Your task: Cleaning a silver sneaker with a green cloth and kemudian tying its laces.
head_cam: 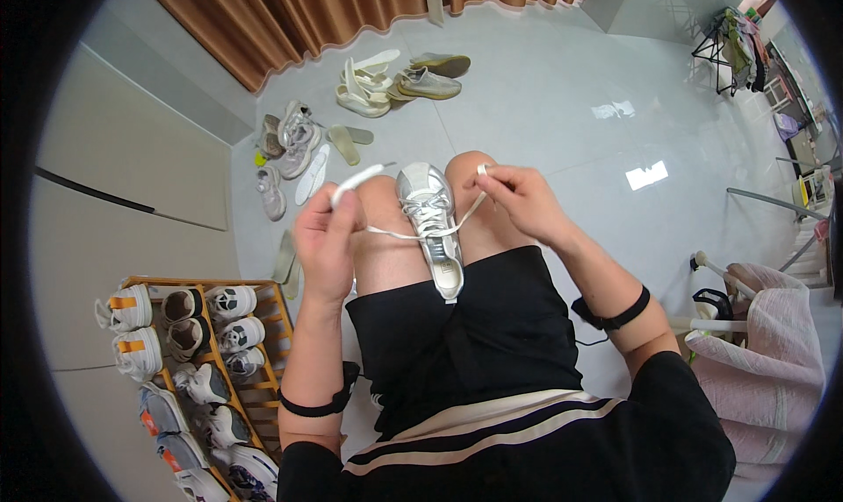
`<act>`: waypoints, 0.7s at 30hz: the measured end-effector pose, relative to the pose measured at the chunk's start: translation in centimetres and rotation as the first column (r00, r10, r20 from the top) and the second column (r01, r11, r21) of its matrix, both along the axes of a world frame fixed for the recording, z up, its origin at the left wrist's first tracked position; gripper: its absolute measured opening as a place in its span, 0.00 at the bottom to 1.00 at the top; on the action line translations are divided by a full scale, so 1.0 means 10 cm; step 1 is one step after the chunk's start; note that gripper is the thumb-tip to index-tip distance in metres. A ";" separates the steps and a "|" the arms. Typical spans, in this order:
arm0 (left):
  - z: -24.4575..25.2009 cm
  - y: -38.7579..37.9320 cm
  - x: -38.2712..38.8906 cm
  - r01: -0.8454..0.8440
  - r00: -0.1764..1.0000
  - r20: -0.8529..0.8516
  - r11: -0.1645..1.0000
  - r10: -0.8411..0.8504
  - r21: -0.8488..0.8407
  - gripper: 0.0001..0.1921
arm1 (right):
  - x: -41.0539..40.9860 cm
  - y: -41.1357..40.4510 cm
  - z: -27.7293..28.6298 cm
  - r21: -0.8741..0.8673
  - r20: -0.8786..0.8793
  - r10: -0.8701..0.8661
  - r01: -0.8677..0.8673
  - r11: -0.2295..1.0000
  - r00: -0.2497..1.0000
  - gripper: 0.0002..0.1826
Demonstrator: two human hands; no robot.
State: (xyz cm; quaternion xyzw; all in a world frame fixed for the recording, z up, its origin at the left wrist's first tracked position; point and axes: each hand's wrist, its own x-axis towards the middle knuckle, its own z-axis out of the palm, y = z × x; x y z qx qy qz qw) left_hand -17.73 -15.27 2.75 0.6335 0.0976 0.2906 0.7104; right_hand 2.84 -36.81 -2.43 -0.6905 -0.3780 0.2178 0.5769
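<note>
A silver and white sneaker [432, 229] rests between my thighs, its toe pointing away from me and its heel towards my lap. White laces run through its upper eyelets and cross over the tongue. To the left of the shoe, my left hand [332, 232] grips one end of the white shoelace [388, 232], whose tip sticks out above the thumb. My right hand [517, 196] pinches the other lace end [473, 207] over the right knee. Both lengths stretch outward from the shoe; the right one slants upward.
A wooden shoe rack [217, 344] full of shoes stands at my left. Several sneakers [299, 140], pale shoes [369, 90] and insoles [344, 143] lie on the tiled floor ahead. Brown curtains [296, 15] hang beyond. A chair draped with pink cloth [757, 357] is at my right.
</note>
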 end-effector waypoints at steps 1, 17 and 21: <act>-0.04 -0.01 -0.02 0.000 1.000 0.001 1.000 0.000 0.002 0.16 | 0.10 0.05 0.12 -0.119 -0.068 -0.025 0.017 0.993 0.997 0.15; -0.47 -0.19 0.09 0.175 0.758 -0.348 0.341 0.552 0.923 0.20 | -0.19 0.06 -0.24 -0.424 0.116 0.354 -0.276 0.863 0.928 0.03; -0.49 -0.30 0.17 0.020 0.803 -0.211 0.328 0.557 0.944 0.11 | -0.15 0.15 -0.32 -0.325 0.362 0.273 -0.153 0.933 0.891 0.03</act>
